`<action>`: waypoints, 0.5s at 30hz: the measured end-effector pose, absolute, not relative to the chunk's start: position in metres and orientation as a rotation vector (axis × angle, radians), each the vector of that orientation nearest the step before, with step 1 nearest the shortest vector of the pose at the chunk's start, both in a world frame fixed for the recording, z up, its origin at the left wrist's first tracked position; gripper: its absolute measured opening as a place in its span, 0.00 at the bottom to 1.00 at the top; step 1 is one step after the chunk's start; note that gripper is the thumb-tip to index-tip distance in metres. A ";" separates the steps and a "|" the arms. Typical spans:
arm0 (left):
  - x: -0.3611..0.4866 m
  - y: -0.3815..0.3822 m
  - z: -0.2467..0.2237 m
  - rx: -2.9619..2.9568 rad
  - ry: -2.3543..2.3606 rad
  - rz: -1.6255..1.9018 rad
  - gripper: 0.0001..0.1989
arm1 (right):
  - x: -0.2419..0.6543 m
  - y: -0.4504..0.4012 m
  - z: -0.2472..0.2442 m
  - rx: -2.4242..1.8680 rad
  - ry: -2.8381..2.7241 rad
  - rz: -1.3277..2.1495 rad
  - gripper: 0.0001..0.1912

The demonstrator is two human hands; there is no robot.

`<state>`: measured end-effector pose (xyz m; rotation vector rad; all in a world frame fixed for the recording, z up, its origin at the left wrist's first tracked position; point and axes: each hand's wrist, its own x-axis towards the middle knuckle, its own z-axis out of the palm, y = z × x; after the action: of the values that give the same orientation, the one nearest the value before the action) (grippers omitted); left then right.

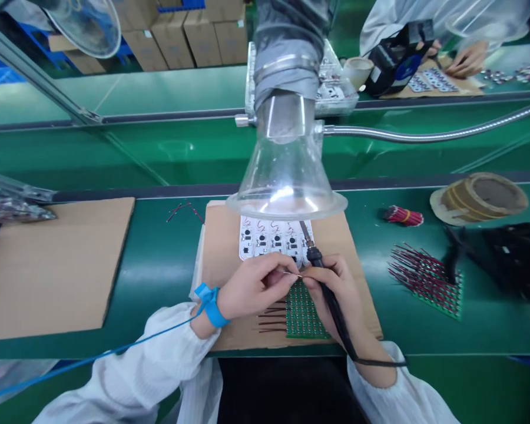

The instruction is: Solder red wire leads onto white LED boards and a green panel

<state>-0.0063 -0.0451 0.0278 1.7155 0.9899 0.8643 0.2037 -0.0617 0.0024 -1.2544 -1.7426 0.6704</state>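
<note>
My left hand (254, 285), a blue strap on its wrist, has finger and thumb pinched on one end of a thin wire (291, 274). The fingertips of my right hand (347, 294) meet the wire's other end. That same hand holds a black soldering iron (314, 256), its tip pointing away from me over a panel of white circuit boards (261, 240). Short red wires stand on those boards. Under my hands lies a green circuit board (307, 321), with dark red wires sticking out at its left. Both boards rest on a cardboard sheet (223, 241).
A clear fume hood (287, 176) hangs over the white boards. At right are a wire bundle (404, 216), a round wooden stand (481, 197) and another green board with wires (437, 297). Cardboard (53, 271) lies at left. Across the bench, a co-worker's hands (468, 59) handle boards.
</note>
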 end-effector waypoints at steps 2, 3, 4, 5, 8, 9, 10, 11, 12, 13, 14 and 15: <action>-0.009 -0.052 0.024 1.605 1.026 0.826 0.04 | 0.211 -0.066 -0.004 -1.268 -1.671 0.634 0.09; -0.012 -0.055 0.021 1.565 1.060 0.805 0.05 | 0.217 -0.069 -0.007 -1.269 -1.642 0.618 0.07; -0.016 -0.058 0.018 1.546 1.097 0.784 0.06 | 0.225 -0.071 -0.010 -1.267 -1.629 0.607 0.06; -0.021 -0.061 0.016 1.552 1.131 0.763 0.06 | 0.232 -0.073 -0.012 -1.260 -1.633 0.601 0.06; -0.032 -0.061 0.009 1.658 1.217 0.782 0.06 | 0.252 -0.081 -0.014 -1.260 -1.705 0.586 0.07; -0.034 -0.059 0.006 1.689 1.254 0.831 0.06 | 0.257 -0.083 -0.014 -1.274 -1.716 0.576 0.09; -0.035 -0.056 0.003 1.708 1.301 0.891 0.06 | 0.261 -0.084 -0.014 -1.296 -1.703 0.572 0.12; -0.036 -0.054 -0.001 1.717 1.350 0.955 0.05 | 0.264 -0.086 -0.014 -1.313 -1.664 0.573 0.14; -0.036 -0.051 -0.005 1.724 1.391 1.012 0.05 | 0.267 -0.088 -0.015 -1.319 -1.602 0.590 0.17; -0.036 -0.049 -0.009 1.735 1.420 1.052 0.05 | 0.269 -0.089 -0.016 -1.311 -1.526 0.623 0.18; -0.036 -0.048 -0.012 1.753 1.436 1.079 0.06 | 0.272 -0.091 -0.018 -1.295 -1.450 0.659 0.19; -0.036 -0.048 -0.015 1.777 1.441 1.091 0.06 | 0.274 -0.092 -0.021 -1.279 -1.382 0.685 0.19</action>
<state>-0.0357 -0.0481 -0.0154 1.7772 1.4408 1.0914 0.2738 -0.0922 -0.0212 -1.2789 -1.3824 0.6852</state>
